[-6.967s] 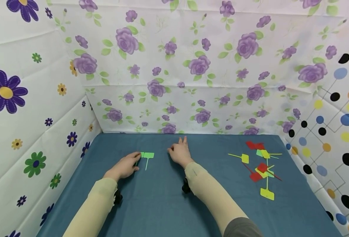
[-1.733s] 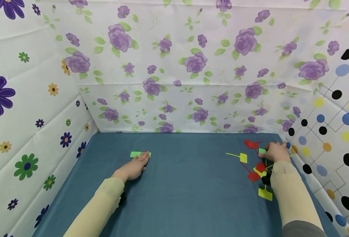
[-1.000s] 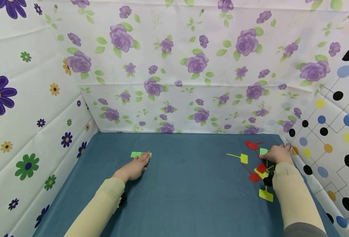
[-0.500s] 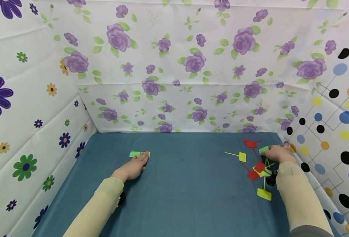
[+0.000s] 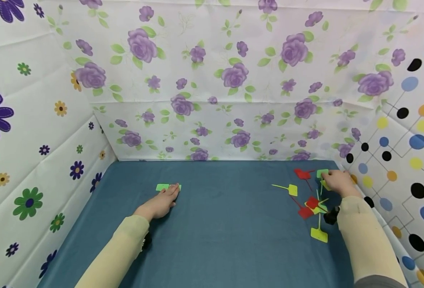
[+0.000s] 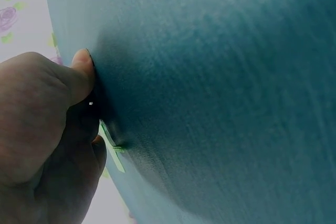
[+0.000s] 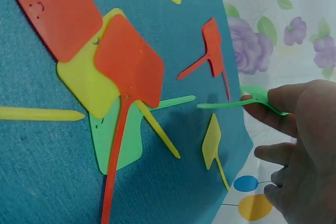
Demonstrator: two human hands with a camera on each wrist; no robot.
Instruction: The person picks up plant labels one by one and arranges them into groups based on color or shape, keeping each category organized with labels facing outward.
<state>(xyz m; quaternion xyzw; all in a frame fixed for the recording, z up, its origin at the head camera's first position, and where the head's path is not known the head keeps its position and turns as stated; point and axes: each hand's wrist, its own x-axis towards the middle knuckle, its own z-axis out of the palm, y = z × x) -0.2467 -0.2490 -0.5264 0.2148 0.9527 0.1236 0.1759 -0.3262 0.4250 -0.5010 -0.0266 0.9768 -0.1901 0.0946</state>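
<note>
Head view, read as a clock face centred on the blue surface [image 5: 212, 240], with the flowered back wall [image 5: 212, 124] at 12. At 2 o'clock, the right hand [image 5: 339, 183] pinches a loose green tag [image 5: 321, 173] between thumb and finger; in the right-wrist view this tag appears raised, its stem pointing back toward the pile. Compared with half a second earlier, hand and tag have shifted toward 12, uncovering part of a yellow tag [image 5: 325, 185] below the hand. The pick-up is therefore judged achieved, the tag seeming free of its neighbours. A far red tag [image 5: 302, 174] lies at 9 o'clock from it, and the overlapping pile, with a middle red tag [image 5: 312, 202] on top, at about 6. At 10 o'clock on the surface, the left hand [image 5: 159, 204] is unmoved, fingers extended over one placed green tag [image 5: 180, 187], beside an uncovered green tag [image 5: 162, 187].
</note>
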